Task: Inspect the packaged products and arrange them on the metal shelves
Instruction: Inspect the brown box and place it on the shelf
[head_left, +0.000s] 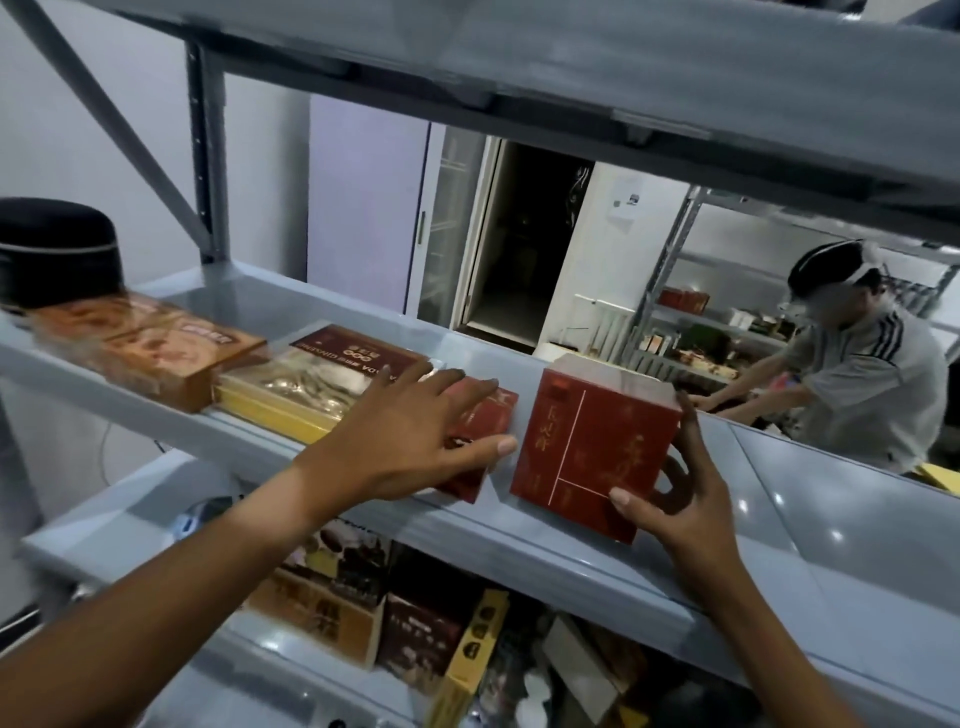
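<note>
A tall red box (587, 447) with gold lettering stands upright on the grey metal shelf (857, 525). My right hand (675, 493) grips its right side, thumb on the front lower corner and fingers round the back edge. Left of it a flat red box (480, 436) lies on the shelf, and my left hand (410, 431) lies flat on top of it with straight fingers. Further left lie a gold and dark red ginseng pack (322, 379) and an orange box (156, 353), the latter blurred.
A black round container (57, 249) stands at the shelf's far left. The lower shelf holds several brown and yellow boxes (415, 639). Another shelf board (571, 67) hangs close overhead. Behind the rack a person (852, 374) works at another shelving unit.
</note>
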